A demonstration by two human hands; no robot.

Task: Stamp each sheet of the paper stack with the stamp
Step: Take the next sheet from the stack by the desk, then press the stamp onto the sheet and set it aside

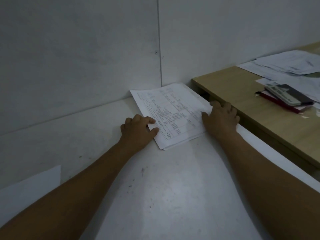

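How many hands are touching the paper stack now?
2. The left hand pinches the paper stack at its left edge; the right hand rests on its right edge. Neither hand is hidden.

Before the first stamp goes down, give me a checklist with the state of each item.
1. Paper stack lies flat on the white table, printed side up: ok.
2. Stack is steadied: ok. The left hand pinches its left edge and the right hand rests on its right edge.
3. Sheets are squared: not ok. Lower sheets peek out at the near edge.
4. Stamp is in hand: not ok. Neither hand holds one, and none is plainly visible.
5. Ink is ready: cannot tell. A flat tin sits on the wooden desk, but what it holds is unclear.
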